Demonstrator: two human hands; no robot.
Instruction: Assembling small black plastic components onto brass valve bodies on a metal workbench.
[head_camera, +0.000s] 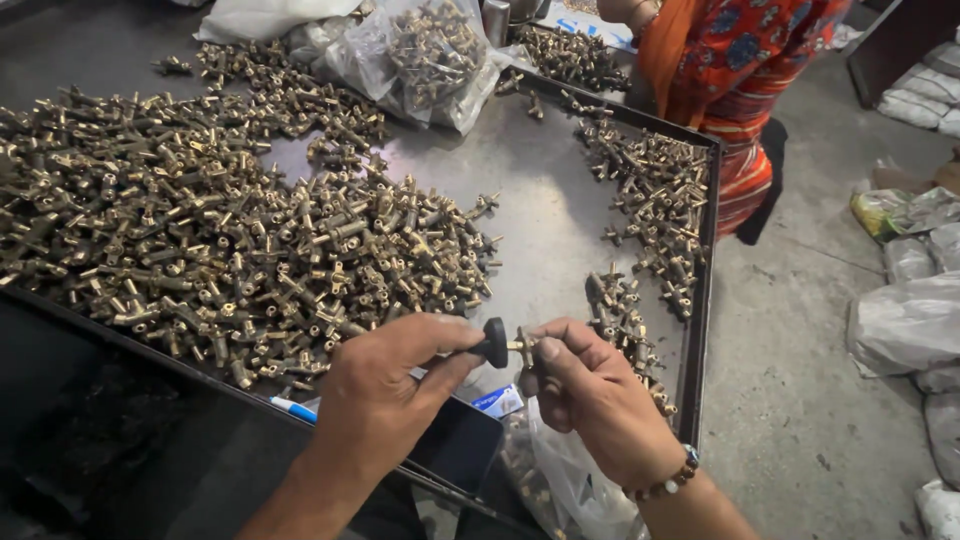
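Left hand (385, 390) pinches black knob (494, 342); right hand (590, 395) grips brass fitting (524, 347) touching knob. Brass heap (230, 250) on bench (540, 200) beyond left hand.

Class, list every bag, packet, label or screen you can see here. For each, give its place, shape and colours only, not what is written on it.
Clear plastic bag: far edge of the tray, bulging, filled with brass fittings.
White bag: far edge, left of the clear one, crumpled.
Dark screen: near tray edge, under the left hand, flat, black, unlit.
Small label: beside the screen, blue and white.
Pale sacks: floor at right, grey-white, lumpy.
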